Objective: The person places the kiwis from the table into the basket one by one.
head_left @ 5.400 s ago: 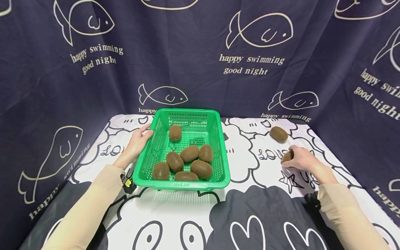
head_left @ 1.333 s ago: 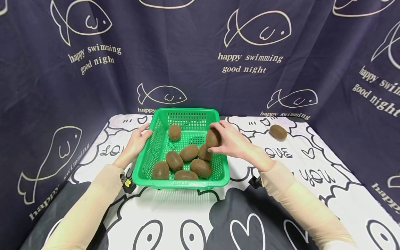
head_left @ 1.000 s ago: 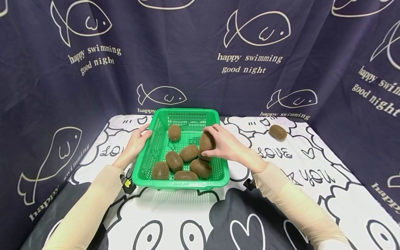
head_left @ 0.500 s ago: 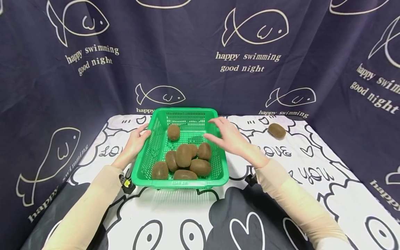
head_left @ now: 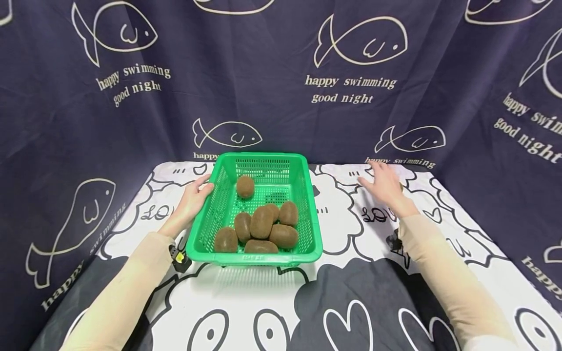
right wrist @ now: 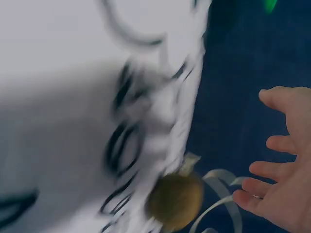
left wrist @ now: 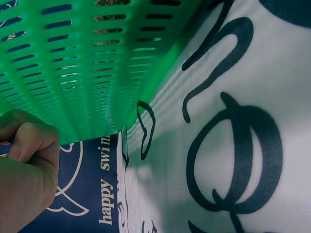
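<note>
A green plastic basket [head_left: 311, 214] stands on the cloth with several brown kiwis inside. One kiwi [head_left: 245, 187] lies apart near its back left; the others cluster at the front, where a kiwi [head_left: 261, 222] rests on top of its neighbours. My left hand [head_left: 195, 197] grips the basket's left rim, and its curled fingers show beside the perforated wall in the left wrist view. Off to the right, my right hand [head_left: 385, 184] is in the air with spread fingers, holding nothing. A loose kiwi [right wrist: 175, 201] lies near it, mostly hidden behind the hand in the head view.
A white and dark patterned cloth [head_left: 237, 297] covers the table. Dark blue curtains [head_left: 281, 73] with fish drawings hang behind and at both sides. A black wrist device [head_left: 180, 258] sits under the left forearm.
My right hand brought a kiwi from the right into the basket and let it go onto the front cluster. Then it moved back right, beside the loose kiwi. The left hand stayed on the rim.
</note>
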Available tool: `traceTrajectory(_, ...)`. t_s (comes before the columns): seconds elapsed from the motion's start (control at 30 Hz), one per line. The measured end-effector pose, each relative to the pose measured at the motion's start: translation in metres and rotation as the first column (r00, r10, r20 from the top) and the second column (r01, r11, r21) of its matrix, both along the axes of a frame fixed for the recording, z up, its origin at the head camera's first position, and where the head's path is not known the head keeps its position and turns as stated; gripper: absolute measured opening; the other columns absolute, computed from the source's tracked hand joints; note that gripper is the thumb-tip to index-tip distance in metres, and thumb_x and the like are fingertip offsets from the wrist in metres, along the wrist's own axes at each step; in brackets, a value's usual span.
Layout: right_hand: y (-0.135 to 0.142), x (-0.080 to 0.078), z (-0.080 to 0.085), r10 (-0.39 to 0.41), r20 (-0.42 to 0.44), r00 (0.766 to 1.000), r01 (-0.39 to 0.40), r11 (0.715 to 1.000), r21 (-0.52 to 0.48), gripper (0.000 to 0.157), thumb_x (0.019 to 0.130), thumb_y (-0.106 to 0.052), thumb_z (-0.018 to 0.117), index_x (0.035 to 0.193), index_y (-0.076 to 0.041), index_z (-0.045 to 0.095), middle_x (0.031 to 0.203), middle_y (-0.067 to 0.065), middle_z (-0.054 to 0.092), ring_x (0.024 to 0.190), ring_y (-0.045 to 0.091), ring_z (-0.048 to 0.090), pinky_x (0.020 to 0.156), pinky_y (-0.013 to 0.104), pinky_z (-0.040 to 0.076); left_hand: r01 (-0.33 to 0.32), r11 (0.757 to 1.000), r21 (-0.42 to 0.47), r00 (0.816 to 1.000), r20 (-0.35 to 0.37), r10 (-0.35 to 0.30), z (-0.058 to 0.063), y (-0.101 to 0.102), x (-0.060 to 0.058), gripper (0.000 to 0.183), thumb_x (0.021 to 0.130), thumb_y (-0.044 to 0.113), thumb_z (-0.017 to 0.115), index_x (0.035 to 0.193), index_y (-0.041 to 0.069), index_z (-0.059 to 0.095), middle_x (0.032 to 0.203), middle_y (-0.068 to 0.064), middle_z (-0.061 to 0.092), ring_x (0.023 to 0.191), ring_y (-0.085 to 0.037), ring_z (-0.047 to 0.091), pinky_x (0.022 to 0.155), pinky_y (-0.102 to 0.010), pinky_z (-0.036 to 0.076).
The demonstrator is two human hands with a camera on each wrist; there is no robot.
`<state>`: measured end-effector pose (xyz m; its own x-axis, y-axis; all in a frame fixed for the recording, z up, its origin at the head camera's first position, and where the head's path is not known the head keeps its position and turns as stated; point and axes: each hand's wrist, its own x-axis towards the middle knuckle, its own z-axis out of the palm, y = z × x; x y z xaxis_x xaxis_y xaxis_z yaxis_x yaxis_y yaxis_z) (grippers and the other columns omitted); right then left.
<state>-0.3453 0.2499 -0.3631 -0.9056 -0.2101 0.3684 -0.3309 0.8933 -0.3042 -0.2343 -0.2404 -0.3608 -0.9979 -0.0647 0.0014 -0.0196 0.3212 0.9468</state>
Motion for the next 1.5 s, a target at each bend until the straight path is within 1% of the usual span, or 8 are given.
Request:
traceTrajectory(0.17, 0.038, -0.014, -0.019, -0.106, 0.107, 0.989, 0.103, 0.994, 0.036, 0.071, 0.087, -0.027, 0.061, 0.142, 0.007, 0.034, 0.136, 0.039, 0.038, 0.121, 0.059, 0.036, 0.101, 0.071, 0.033, -0.007, 1.0, -0.012, 1.0, -0.015, 0.007, -0.01, -0.005, -0.006, 0.053, 0.103, 0.027, 0.041, 0.153, 0.015, 0.028, 0.126, -0.033, 0.055, 0.077, -0.014, 0.069, 0.076, -0.039, 0.064)
traceTrajectory(0.37, 0.06, -0.022, -0.031, -0.104, 0.224, 0.969, 0.095, 0.994, 0.053, 0.071, 0.086, -0.023, 0.059, 0.142, 0.011, 0.03, 0.128, 0.042, 0.041, 0.114, 0.058, 0.043, 0.096, 0.069, 0.04, -0.006, 1.0, -0.024, 1.0, -0.023, 0.006, -0.009, -0.004, -0.005, 0.052, 0.103, 0.027, 0.041, 0.152, 0.014, 0.03, 0.125, -0.035, 0.054, 0.076, -0.012, 0.068, 0.08, -0.046, 0.062)
traceTrajectory(0.6, 0.061, -0.022, -0.029, -0.128, 0.225, 0.966, 0.117, 0.991, 0.065, 0.064, 0.082, -0.017, 0.06, 0.138, 0.006, 0.04, 0.123, 0.039, 0.049, 0.11, 0.059, 0.044, 0.09, 0.07, 0.041, 0.004, 1.0, -0.003, 1.0, -0.027, -0.004, -0.008, -0.003, -0.005, 0.053, 0.103, 0.027, 0.041, 0.153, 0.013, 0.029, 0.125, -0.033, 0.056, 0.074, -0.009, 0.067, 0.069, -0.031, 0.064)
traceTrajectory(0.77, 0.056, -0.02, -0.027, -0.161, 0.251, 0.955, 0.147, 0.986, 0.073, 0.064, 0.08, -0.021, 0.065, 0.132, 0.008, 0.043, 0.116, 0.042, 0.043, 0.11, 0.061, 0.037, 0.087, 0.071, 0.04, 0.007, 1.0, 0.006, 1.0, -0.018, -0.006, -0.008, -0.003, -0.005, 0.053, 0.103, 0.027, 0.04, 0.153, 0.013, 0.028, 0.127, -0.032, 0.055, 0.077, -0.011, 0.068, 0.071, -0.032, 0.064)
traceTrajectory(1.0, 0.055, -0.018, -0.024, -0.123, 0.324, 0.938, 0.09, 0.99, 0.113, 0.068, 0.076, -0.015, 0.066, 0.131, 0.013, 0.036, 0.117, 0.044, 0.036, 0.111, 0.059, 0.031, 0.089, 0.071, 0.036, -0.007, 1.0, -0.003, 1.0, -0.012, 0.007, -0.01, -0.003, -0.005, 0.053, 0.103, 0.026, 0.04, 0.153, 0.014, 0.028, 0.126, -0.032, 0.055, 0.075, -0.01, 0.067, 0.071, -0.032, 0.064)
traceTrajectory(1.13, 0.057, -0.02, -0.025, -0.048, 0.307, 0.951, 0.023, 0.996, 0.085, 0.064, 0.076, -0.005, 0.063, 0.13, 0.017, 0.036, 0.116, 0.039, 0.045, 0.107, 0.052, 0.044, 0.092, 0.067, 0.042, -0.01, 1.0, 0.002, 1.0, -0.011, 0.01, -0.012, -0.003, -0.006, 0.052, 0.103, 0.024, 0.041, 0.153, 0.013, 0.028, 0.126, -0.032, 0.055, 0.073, -0.009, 0.067, 0.07, -0.03, 0.064)
traceTrajectory(1.27, 0.056, -0.022, -0.024, -0.021, 0.32, 0.947, 0.006, 0.999, 0.049, 0.067, 0.078, -0.002, 0.061, 0.135, 0.016, 0.03, 0.116, 0.039, 0.049, 0.102, 0.05, 0.051, 0.093, 0.063, 0.045, -0.014, 1.0, 0.007, 1.0, -0.019, 0.014, -0.013, -0.003, -0.007, 0.051, 0.103, 0.024, 0.041, 0.152, 0.013, 0.03, 0.125, -0.032, 0.056, 0.073, -0.009, 0.067, 0.069, -0.03, 0.064)
traceTrajectory(1.5, 0.05, -0.026, -0.022, -0.035, 0.323, 0.946, -0.002, 0.993, 0.115, 0.079, 0.081, -0.009, 0.064, 0.143, 0.016, 0.021, 0.13, 0.044, 0.036, 0.115, 0.057, 0.04, 0.099, 0.068, 0.039, -0.008, 1.0, 0.005, 1.0, -0.023, 0.008, -0.01, -0.002, -0.006, 0.051, 0.103, 0.023, 0.041, 0.152, 0.013, 0.031, 0.126, -0.031, 0.056, 0.075, -0.011, 0.067, 0.07, -0.032, 0.064)
